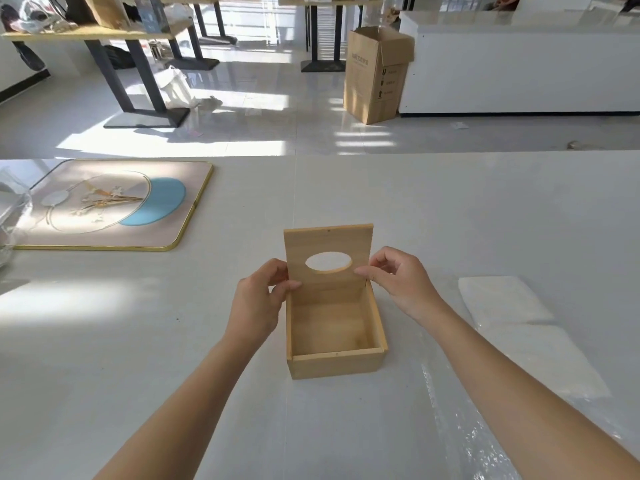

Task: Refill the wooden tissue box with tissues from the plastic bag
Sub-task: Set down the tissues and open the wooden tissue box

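Note:
The wooden tissue box (337,365) stands open on the white table in front of me, its inside bare. Its lid (329,245), a wooden panel with an oval hole, is held upright at the box's far end. My left hand (258,301) pinches the lid's left edge and my right hand (398,280) pinches its right edge. To the right lies the clear plastic bag (540,355) with a flat white stack of tissues (502,299) inside it, apart from both hands.
A decorated tray with a gold rim (114,206) lies at the table's left. Crumpled clear plastic (10,209) sits at the far left edge. Beyond the table are a cardboard carton (375,74), dark-legged tables (138,74) and a white counter (519,64).

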Demonstrator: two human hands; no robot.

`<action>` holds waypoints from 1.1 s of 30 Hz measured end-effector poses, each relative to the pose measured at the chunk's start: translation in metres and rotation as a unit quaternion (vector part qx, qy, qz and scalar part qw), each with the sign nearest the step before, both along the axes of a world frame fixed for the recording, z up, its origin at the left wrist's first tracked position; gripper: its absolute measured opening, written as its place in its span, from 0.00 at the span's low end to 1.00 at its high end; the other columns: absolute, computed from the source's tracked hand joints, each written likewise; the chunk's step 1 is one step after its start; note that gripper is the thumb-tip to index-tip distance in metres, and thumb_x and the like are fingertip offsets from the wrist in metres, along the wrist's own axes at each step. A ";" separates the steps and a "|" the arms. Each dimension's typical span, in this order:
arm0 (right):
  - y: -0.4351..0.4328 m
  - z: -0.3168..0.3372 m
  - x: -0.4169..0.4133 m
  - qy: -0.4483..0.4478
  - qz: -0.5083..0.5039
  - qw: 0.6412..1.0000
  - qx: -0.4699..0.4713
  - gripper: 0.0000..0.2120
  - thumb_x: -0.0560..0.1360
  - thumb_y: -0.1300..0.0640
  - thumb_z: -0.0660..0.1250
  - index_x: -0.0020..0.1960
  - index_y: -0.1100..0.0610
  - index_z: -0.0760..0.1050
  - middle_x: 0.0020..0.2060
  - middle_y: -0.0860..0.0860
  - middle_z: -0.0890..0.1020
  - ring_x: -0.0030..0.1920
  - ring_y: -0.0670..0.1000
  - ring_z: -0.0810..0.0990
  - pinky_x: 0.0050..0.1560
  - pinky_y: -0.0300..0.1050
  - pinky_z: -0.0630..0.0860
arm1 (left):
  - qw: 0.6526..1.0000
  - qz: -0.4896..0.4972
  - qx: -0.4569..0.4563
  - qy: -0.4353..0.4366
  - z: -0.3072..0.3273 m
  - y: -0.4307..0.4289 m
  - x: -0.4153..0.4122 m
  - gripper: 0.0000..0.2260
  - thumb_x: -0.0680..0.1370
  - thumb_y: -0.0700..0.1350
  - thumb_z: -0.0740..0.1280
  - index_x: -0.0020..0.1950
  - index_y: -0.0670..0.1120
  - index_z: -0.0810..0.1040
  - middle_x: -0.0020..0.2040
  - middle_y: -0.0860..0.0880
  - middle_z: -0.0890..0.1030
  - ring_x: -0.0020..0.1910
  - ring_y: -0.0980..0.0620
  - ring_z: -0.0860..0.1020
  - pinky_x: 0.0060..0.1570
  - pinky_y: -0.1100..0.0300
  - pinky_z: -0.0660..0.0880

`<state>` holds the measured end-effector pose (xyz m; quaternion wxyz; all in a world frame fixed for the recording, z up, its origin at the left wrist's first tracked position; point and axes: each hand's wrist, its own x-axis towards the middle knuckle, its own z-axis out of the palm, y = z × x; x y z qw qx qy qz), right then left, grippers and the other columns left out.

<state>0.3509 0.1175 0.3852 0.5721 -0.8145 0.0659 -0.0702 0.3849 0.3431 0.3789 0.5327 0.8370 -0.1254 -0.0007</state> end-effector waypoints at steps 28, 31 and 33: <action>-0.041 0.027 -0.103 -0.076 -0.069 0.902 -0.418 0.37 0.71 0.33 0.58 0.74 0.41 0.45 0.76 0.53 0.53 0.75 0.49 0.47 0.72 0.50 0.45 | 0.938 0.028 0.226 -0.262 0.046 -0.028 -0.084 0.32 0.72 0.64 0.57 0.72 0.49 0.65 0.74 0.45 0.63 0.75 0.49 0.57 0.73 0.54 0.50; -0.057 0.028 -0.126 -0.061 -0.094 0.897 -0.427 0.37 0.70 0.32 0.55 0.73 0.39 0.44 0.76 0.54 0.53 0.75 0.50 0.48 0.72 0.51 0.46 | 0.936 -0.011 0.227 -0.268 0.045 -0.050 -0.097 0.31 0.73 0.63 0.57 0.71 0.48 0.66 0.74 0.44 0.64 0.74 0.47 0.59 0.72 0.54 0.51; -0.069 0.030 -0.143 -0.051 -0.113 0.896 -0.427 0.37 0.70 0.32 0.55 0.73 0.39 0.44 0.76 0.53 0.53 0.75 0.49 0.48 0.71 0.48 0.44 | 0.939 -0.031 0.221 -0.262 0.042 -0.065 -0.104 0.31 0.73 0.63 0.57 0.71 0.47 0.67 0.73 0.44 0.65 0.74 0.46 0.60 0.72 0.52 0.53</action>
